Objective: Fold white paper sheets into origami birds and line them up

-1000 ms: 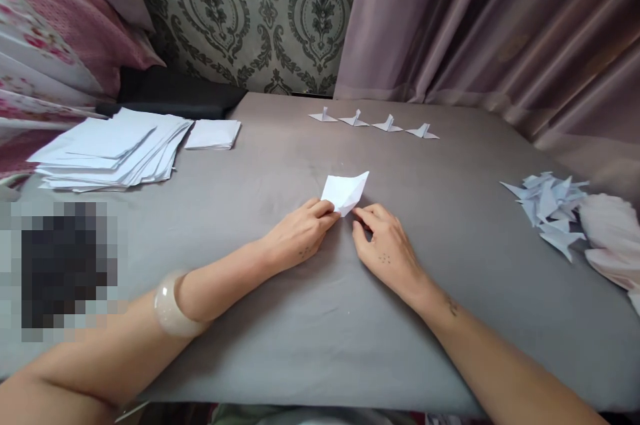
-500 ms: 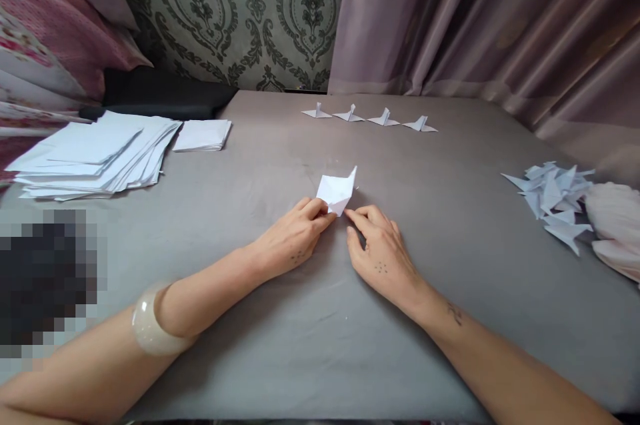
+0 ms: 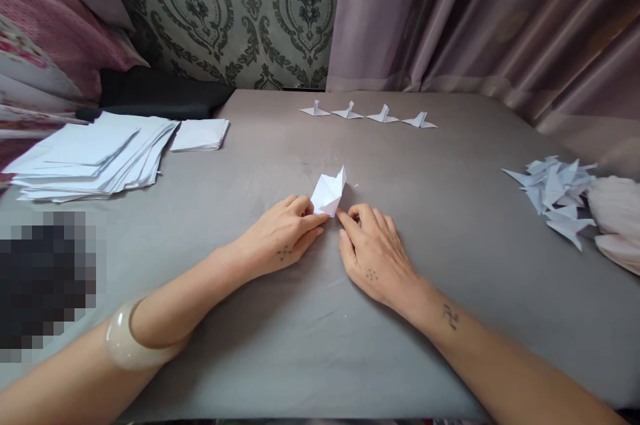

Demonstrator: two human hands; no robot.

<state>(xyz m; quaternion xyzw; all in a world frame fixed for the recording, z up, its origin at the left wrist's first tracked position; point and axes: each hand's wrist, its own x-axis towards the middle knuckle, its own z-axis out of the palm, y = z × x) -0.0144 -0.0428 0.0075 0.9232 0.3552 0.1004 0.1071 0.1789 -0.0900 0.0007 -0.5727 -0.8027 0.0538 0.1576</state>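
A partly folded white paper point(image 3: 329, 193) lies on the grey cloth in front of me, with one pointed flap standing up at its right. My left hand point(image 3: 283, 231) is closed at the paper's lower left edge, its index finger and thumb by the near corner. My right hand point(image 3: 375, 248) rests on the cloth, thumb apart from the fingers, and its index fingertip touches or nearly touches the paper's near right edge. Nothing shows in the right hand's grasp.
Several folded paper birds point(image 3: 383, 115) stand in a row at the back of the table point(image 3: 260, 345). More lie in a pile point(image 3: 557, 185) at right, beside a pale cloth bundle point(image 3: 617, 211). Large paper sheets point(image 3: 95, 151) and a smaller paper stack point(image 3: 200, 134) sit at left.
The paper has turned a little and shifted slightly left, along with both hands. The left thumb has moved back from the paper, while the left index finger now stretches along its near edge.
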